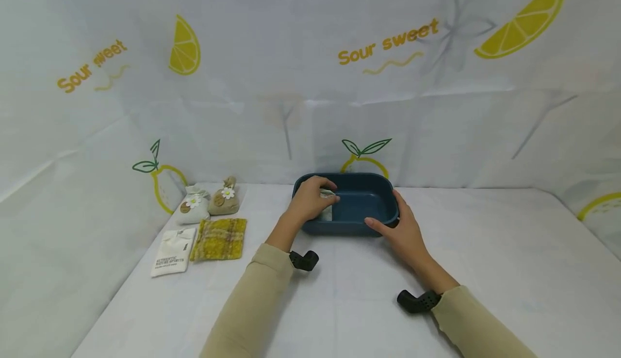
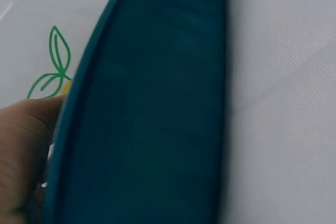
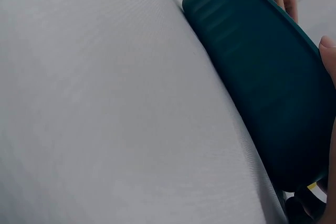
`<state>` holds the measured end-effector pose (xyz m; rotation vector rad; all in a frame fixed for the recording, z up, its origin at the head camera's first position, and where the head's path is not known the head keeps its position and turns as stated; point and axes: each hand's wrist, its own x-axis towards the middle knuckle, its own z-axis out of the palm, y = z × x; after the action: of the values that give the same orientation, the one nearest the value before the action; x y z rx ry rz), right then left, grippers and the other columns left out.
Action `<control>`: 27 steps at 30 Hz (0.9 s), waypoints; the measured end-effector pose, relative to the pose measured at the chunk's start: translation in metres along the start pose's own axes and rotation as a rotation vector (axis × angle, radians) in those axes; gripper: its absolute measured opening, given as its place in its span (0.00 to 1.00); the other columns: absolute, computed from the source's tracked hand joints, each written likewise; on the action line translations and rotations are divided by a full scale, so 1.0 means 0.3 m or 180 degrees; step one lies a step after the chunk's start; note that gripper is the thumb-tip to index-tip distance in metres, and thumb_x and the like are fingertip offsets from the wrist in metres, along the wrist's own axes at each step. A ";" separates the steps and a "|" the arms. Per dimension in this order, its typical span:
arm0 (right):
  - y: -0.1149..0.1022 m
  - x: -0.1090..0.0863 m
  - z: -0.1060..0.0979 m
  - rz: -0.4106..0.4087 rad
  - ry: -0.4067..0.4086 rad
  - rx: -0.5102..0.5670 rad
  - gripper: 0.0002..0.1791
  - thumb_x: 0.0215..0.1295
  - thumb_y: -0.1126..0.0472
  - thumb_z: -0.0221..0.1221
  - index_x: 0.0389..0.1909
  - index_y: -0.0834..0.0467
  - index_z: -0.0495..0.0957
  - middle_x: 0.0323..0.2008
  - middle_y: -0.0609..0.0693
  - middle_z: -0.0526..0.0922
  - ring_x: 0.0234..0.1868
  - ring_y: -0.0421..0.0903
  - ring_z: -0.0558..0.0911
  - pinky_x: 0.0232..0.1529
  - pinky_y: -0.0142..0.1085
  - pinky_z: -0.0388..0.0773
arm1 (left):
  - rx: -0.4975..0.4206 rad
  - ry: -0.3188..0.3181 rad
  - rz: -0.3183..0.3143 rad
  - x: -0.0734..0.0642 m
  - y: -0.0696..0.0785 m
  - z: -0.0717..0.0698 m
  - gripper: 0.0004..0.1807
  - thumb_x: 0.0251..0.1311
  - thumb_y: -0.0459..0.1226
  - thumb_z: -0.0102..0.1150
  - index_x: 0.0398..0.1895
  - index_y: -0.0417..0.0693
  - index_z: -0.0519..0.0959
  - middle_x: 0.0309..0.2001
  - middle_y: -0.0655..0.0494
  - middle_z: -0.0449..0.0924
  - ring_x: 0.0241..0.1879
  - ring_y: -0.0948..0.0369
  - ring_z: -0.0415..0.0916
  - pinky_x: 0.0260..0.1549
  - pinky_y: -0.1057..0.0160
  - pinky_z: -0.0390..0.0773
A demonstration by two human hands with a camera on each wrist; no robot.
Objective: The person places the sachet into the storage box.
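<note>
A dark blue rectangular basin [image 1: 356,228] stands on the white-covered table, near its back edge. My left hand [image 1: 308,199] reaches over the basin's left end. Its thumb and fingers pinch a pale cloth-like packet [image 1: 326,213] inside, mostly covered by the hand. My right hand [image 1: 402,234] grips the basin's right end, thumb at the front rim and fingers along the outer side. The left wrist view is filled by the basin's outer wall [image 2: 147,98], with part of the left hand [image 2: 23,150] behind the rim. The right thumb [image 3: 328,56] touches the rim in the right wrist view.
On the left lie a white printed pouch [image 1: 174,253] and a yellow plaid pouch [image 1: 220,239]. Behind them sit a white tied sachet [image 1: 195,207] and a brown tied sachet [image 1: 225,199], each with a daisy. A lemon-printed cloth [image 1: 267,77] hangs behind the table.
</note>
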<state>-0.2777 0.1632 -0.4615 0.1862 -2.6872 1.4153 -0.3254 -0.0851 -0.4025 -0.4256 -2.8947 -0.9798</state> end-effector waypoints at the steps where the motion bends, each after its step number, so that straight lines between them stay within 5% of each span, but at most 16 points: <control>1: 0.001 0.001 0.002 0.0001 -0.0006 0.0003 0.60 0.62 0.36 0.65 0.83 0.49 0.38 0.81 0.62 0.48 0.80 0.64 0.51 0.75 0.65 0.53 | -0.0028 0.0081 0.0025 -0.005 0.002 -0.007 0.19 0.65 0.46 0.66 0.57 0.53 0.83 0.68 0.50 0.74 0.69 0.50 0.71 0.64 0.48 0.75; 8: 0.002 0.002 0.008 -0.0026 0.0019 0.0012 0.60 0.62 0.36 0.65 0.83 0.49 0.38 0.81 0.61 0.48 0.81 0.63 0.51 0.76 0.65 0.52 | -0.0006 0.0323 0.0323 -0.055 -0.006 -0.106 0.19 0.67 0.46 0.64 0.56 0.48 0.83 0.65 0.50 0.75 0.68 0.50 0.71 0.67 0.47 0.72; 15: -0.001 0.001 -0.002 0.0001 0.0016 -0.0036 0.60 0.61 0.35 0.65 0.83 0.50 0.38 0.82 0.61 0.47 0.81 0.63 0.50 0.75 0.66 0.52 | 0.0156 0.0605 0.0409 -0.102 -0.099 -0.211 0.23 0.65 0.46 0.66 0.61 0.49 0.79 0.66 0.50 0.73 0.69 0.50 0.70 0.67 0.46 0.72; 27: 0.002 0.004 0.002 -0.0022 -0.0018 0.0004 0.60 0.62 0.36 0.65 0.83 0.49 0.38 0.82 0.60 0.47 0.81 0.63 0.50 0.75 0.66 0.52 | 0.0507 0.0945 0.0086 -0.181 -0.287 -0.345 0.31 0.62 0.46 0.69 0.68 0.48 0.75 0.72 0.43 0.66 0.71 0.42 0.66 0.66 0.40 0.71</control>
<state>-0.2790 0.1630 -0.4621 0.1996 -2.6876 1.4166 -0.3008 -0.2261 -0.3782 -0.2808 -2.6642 -0.7302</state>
